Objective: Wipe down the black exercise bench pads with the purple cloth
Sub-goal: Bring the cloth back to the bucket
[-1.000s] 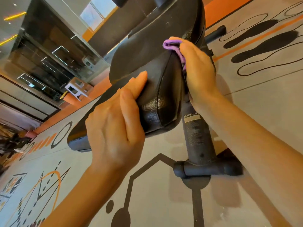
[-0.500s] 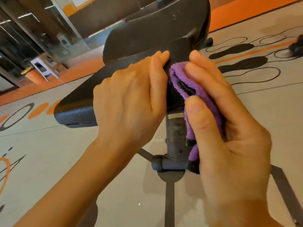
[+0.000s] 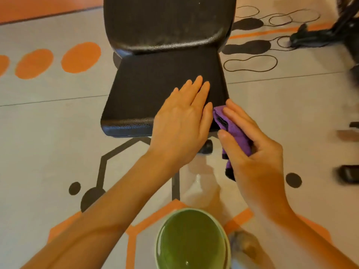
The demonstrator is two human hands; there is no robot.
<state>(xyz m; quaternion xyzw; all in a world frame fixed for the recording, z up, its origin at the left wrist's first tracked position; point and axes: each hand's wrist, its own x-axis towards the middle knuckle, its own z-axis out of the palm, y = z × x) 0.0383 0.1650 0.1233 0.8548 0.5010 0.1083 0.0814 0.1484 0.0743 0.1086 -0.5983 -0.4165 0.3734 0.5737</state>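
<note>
The black seat pad (image 3: 151, 90) of the exercise bench lies in front of me, with the black back pad (image 3: 167, 22) rising behind it. My left hand (image 3: 182, 121) rests flat, fingers together, on the seat pad's near right part and holds nothing. My right hand (image 3: 250, 148) grips the folded purple cloth (image 3: 235, 133) and presses its upper end against the seat pad's near right corner. The cloth's lower end hangs below my palm.
A green bowl (image 3: 192, 239) of liquid sits on the floor right below me. The bench's black foot (image 3: 206, 146) shows under the seat. Dark machine parts (image 3: 318, 35) stand at the right, with more black pieces (image 3: 347, 173) at the right edge. The floor is grey with orange and black markings.
My view has swung from the side of the bench to above the seat. My left hand went from gripping the pad's edge to lying flat on top. The cloth stays at the seat's corner.
</note>
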